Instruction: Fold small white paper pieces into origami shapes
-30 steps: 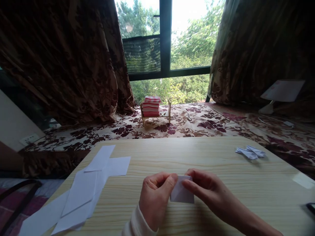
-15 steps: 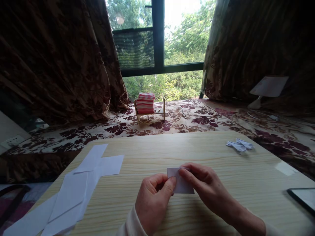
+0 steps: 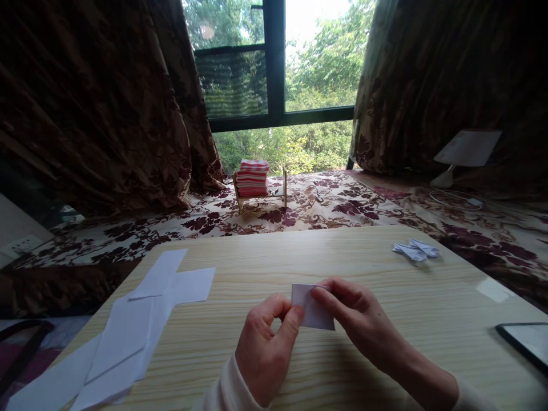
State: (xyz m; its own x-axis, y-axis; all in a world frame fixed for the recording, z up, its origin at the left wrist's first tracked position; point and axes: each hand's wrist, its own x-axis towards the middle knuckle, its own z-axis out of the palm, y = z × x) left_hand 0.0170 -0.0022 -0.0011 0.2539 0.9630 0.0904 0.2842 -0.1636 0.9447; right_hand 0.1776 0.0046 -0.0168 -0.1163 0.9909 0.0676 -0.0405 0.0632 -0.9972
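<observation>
A small folded piece of white paper (image 3: 315, 311) is held up between both hands, above the wooden table (image 3: 240, 262). My left hand (image 3: 269, 345) pinches its left edge between thumb and forefinger. On the upper right part of the paper, my right hand (image 3: 357, 319) grips with the thumb in front and the fingers behind. The fingers behind the paper are partly hidden. Several loose white paper sheets (image 3: 124, 337) overlap at the table's left side. Folded white paper pieces (image 3: 415, 249) lie together at the far right.
A dark-edged tablet or phone-like device (image 3: 526, 342) lies at the right edge. Beyond the table, a small wooden stand (image 3: 285, 188) holds a stack of pink striped cloths (image 3: 252, 178) on the flowered ledge. A white lamp (image 3: 468, 148) stands at the right, before a curtain (image 3: 411, 91).
Both hands and the folded paper have risen slightly in view, and the paper's lower edge now tilts a little more. Both hands keep their grip.
</observation>
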